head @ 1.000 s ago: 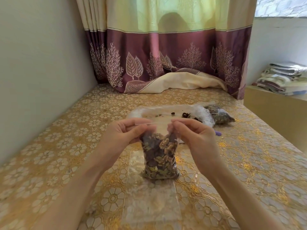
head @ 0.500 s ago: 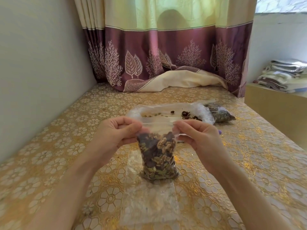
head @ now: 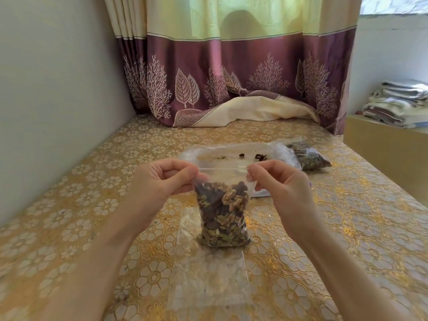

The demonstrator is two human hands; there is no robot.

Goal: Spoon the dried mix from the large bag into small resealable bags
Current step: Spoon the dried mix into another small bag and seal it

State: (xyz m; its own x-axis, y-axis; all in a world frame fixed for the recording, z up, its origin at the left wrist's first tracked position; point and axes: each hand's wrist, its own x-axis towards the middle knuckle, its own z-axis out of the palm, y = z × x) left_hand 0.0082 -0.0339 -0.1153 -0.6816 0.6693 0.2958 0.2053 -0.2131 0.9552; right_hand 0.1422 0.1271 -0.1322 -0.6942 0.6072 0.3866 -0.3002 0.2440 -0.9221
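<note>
A small clear resealable bag (head: 222,216), about two-thirds full of dried nuts and seeds, stands upright on the gold-patterned cloth. My left hand (head: 162,179) pinches the left end of its top strip. At the right end of that strip my right hand (head: 278,181) pinches it too, and the strip is stretched taut between them. Behind it lies the large clear bag (head: 231,156), nearly flat, with a few dark bits inside. A filled small bag (head: 308,158) lies to the right of the large one. Empty clear bags (head: 208,274) lie flat under the one I hold.
The gold floral tablecloth (head: 92,205) covers the whole surface. A grey wall runs along the left. A purple and green curtain (head: 231,77) hangs at the back, its hem lying on the cloth. A wooden cabinet (head: 389,156) with folded cloths stands at the right.
Both hands have slid apart along the bag's top strip, from near its middle out to its two ends.
</note>
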